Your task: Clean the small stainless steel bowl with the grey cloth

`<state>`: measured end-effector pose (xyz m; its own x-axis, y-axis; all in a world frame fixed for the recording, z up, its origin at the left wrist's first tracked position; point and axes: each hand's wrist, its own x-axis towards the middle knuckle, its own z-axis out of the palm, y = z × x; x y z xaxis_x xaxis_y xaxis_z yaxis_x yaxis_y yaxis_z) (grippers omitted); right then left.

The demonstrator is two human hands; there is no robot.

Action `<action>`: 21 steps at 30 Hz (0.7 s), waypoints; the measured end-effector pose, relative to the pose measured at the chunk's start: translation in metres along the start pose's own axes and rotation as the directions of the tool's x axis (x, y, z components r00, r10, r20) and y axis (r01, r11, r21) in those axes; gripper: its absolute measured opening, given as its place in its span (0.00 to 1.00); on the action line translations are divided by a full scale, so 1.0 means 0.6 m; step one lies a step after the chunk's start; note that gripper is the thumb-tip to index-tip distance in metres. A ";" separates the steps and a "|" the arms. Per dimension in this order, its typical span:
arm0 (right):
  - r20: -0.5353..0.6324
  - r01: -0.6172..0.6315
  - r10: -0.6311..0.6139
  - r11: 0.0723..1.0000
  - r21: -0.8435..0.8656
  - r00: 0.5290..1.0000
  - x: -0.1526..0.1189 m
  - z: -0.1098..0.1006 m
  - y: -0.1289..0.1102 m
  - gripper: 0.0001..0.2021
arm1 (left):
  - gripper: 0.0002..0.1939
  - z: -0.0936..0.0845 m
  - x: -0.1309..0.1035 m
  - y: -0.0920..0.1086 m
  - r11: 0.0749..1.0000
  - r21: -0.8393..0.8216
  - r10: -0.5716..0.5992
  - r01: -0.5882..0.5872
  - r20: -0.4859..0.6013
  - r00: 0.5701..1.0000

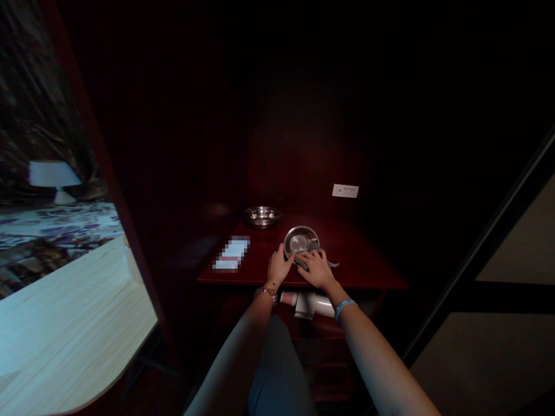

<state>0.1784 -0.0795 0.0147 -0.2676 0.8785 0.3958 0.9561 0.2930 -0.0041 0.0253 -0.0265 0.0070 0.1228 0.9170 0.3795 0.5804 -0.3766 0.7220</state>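
Note:
A shiny steel bowl (298,241) is tilted towards me on the dark red shelf top (359,263). My left hand (278,269) grips its near left rim, thumb along the edge. My right hand (316,269) presses a grey cloth (301,264) against the near right side of the bowl, fingers bent over it. A loose end of the cloth trails out to the right of the hand. Part of the bowl's near rim is hidden behind my fingers.
Several stacked steel bowls (262,216) stand at the back left. A blurred-out pale rectangle (232,254) lies left of my hands. Paper cups (288,298) and a white box (305,306) sit on the shelf below. A wall socket (345,190) and a pale wooden table (78,329) are nearby.

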 end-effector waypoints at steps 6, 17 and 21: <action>0.006 -0.007 0.007 1.000 -0.001 1.000 0.001 0.000 -0.001 0.22 | 0.12 0.002 0.002 -0.005 0.999 -0.025 0.038 -0.039 -0.003 0.999; -0.016 -0.037 0.036 0.999 -0.010 0.999 0.001 0.007 -0.001 0.20 | 0.14 -0.001 -0.001 0.003 0.999 -0.049 0.011 -0.010 0.007 1.000; -0.043 -0.065 0.065 0.998 -0.012 0.997 0.002 0.010 0.001 0.18 | 0.14 -0.003 -0.002 0.007 0.998 -0.059 0.004 -0.004 -0.005 1.000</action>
<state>0.1780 -0.0761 0.0094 -0.1995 0.8787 0.4337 0.9729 0.2304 -0.0192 0.0262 -0.0294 0.0103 0.1206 0.9149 0.3853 0.5318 -0.3873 0.7531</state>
